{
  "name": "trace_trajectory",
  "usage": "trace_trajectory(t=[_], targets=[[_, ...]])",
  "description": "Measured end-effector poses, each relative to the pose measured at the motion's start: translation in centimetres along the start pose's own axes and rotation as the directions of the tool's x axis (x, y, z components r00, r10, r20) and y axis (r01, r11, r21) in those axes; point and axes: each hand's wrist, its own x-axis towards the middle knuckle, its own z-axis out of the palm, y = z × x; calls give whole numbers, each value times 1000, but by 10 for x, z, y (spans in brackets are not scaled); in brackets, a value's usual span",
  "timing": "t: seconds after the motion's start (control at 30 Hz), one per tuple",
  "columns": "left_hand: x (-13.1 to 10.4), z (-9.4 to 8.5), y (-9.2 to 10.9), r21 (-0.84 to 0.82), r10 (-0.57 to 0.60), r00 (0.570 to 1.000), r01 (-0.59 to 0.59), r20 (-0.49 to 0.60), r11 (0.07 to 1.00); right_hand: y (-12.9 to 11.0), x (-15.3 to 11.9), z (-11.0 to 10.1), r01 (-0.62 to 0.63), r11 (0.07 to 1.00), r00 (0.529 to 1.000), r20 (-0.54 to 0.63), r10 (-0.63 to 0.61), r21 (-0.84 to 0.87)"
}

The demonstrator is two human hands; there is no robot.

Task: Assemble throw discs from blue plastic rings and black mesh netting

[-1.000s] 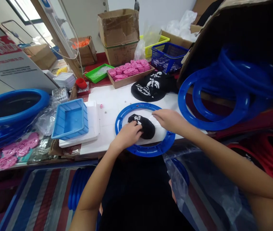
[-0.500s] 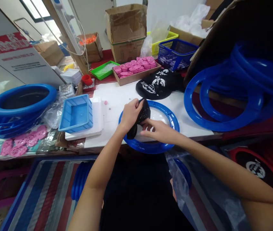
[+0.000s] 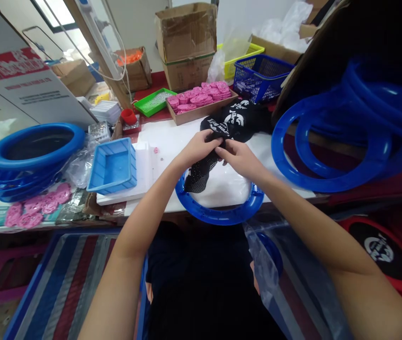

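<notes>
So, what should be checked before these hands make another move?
1. Black mesh cloth gripped: ok, the left hand pinches its upper end.
2. Right hand gripping it too: cannot tell; its fingers meet there, but the hold is hidden.
3. Cloth clear of the blue plastic ring: not ok, its lower end overlaps the ring's left side in this view.
4. Ring wholly on the white work surface: not ok, its near edge appears to overhang.
5. Light-blue bin apart from the ring: ok.

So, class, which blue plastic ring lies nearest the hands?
The blue plastic ring with black mesh fabric over its left side, below the left hand and right hand; other blue rings lie farther off.
</notes>
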Motion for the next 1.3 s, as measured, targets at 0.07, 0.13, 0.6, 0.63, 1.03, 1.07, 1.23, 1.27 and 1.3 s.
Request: trace_trajectory(t=[0.07,0.13,0.6,0.63,1.03,1.07,1.23,1.27,1.3], targets=[[3,-8,-3,-35,-7,999,8,44,999,0,6,-6,82,985,995,-37,-88,-155],[5,-18,-6,-7,-8,999,8,42,1000,-2,8,-15,132,967,990,-27,-141,-219],[46,-35,-20,654,238,966,-116,-101,747,5,58,-57,208,829,967,-21,-255,-518],[48,-36,-16,648,269,956,-131,-118,750,2,61,-60,223,819,961,-22,-276,-529],[-86,-2,-12,651,28,847,-428,530,627,26,-62,-51,456,786,764,637,-106,-417],[-87,-1,-16,633,-9,834,-412,552,655,28,-67,-50,436,793,765,640,-77,-426],[-70,-6,-26,518,-86,828,-262,554,814,29,-68,-46,352,776,814,580,21,-523],[-65,-6,-28,506,-58,847,-259,528,823,31,-65,-45,342,754,830,556,37,-561],[-60,-4,-31,507,-29,861,-271,508,818,34,-61,-43,333,730,847,530,47,-596]])
